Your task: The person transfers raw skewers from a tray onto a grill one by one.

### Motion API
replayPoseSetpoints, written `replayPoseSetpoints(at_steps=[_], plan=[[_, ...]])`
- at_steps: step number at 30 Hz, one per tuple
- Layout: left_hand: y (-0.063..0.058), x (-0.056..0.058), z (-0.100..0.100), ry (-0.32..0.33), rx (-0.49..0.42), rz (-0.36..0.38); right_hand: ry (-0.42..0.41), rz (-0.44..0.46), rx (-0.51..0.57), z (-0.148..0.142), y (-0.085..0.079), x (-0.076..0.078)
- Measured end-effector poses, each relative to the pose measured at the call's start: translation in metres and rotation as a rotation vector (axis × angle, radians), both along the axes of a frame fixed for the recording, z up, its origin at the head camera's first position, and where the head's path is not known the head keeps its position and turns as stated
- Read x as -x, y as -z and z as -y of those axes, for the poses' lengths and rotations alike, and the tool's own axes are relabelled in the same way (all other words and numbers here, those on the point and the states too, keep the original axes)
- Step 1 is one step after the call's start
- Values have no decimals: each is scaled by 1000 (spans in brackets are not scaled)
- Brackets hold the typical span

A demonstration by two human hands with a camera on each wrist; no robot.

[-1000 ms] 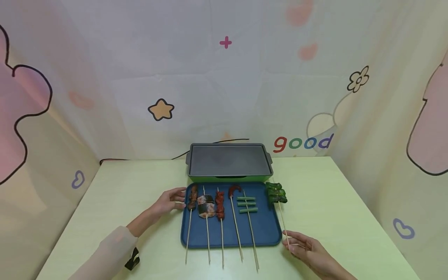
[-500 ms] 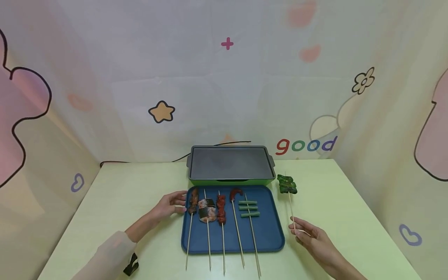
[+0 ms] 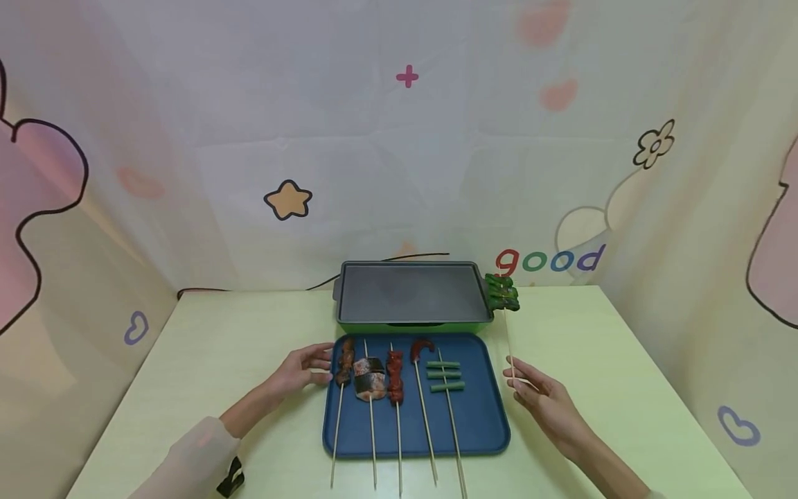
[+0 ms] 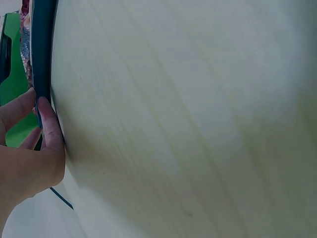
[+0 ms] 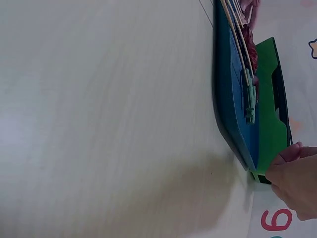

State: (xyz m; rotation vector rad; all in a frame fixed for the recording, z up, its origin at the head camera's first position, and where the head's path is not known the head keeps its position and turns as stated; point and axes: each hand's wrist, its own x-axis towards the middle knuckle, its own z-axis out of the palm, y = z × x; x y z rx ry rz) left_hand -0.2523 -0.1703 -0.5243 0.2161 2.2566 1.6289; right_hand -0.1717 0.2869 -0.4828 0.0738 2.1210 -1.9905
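Note:
My right hand (image 3: 548, 402) pinches the lower stick of a green pepper skewer (image 3: 502, 292) between thumb and fingers. The peppers point away from me and overlap the right end of the grill pan (image 3: 408, 292) in the head view. At the tray's left side, my left hand (image 3: 294, 374) touches the rim of the blue tray (image 3: 355, 433) with its fingertips. On the tray lie a brown meat skewer (image 3: 345, 362), a skewer of fish-like slices (image 3: 370, 380), a red meat skewer (image 3: 395, 378), a curled red skewer (image 3: 421, 348) and a green bean skewer (image 3: 445, 375). The right wrist view hides the held skewer.
The dark grill pan sits on a green base (image 3: 374, 328) directly behind the tray. Skewer sticks reach past the tray's front edge. A black strap (image 3: 231, 478) lies beneath the left sleeve (image 3: 193, 457). A printed curtain (image 3: 399, 173) stands behind the table.
My right hand has lifted the green pepper skewer off the tray's right edge, carried it out to the right, then forward beside the grill pan. The left hand stays at the tray rim.

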Motion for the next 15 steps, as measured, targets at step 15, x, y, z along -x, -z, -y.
replayPoseSetpoints(at_steps=[15], plan=[[1, 0, 2, 16, -28, -24, -119, 58, -4, 21, -2, 33]])
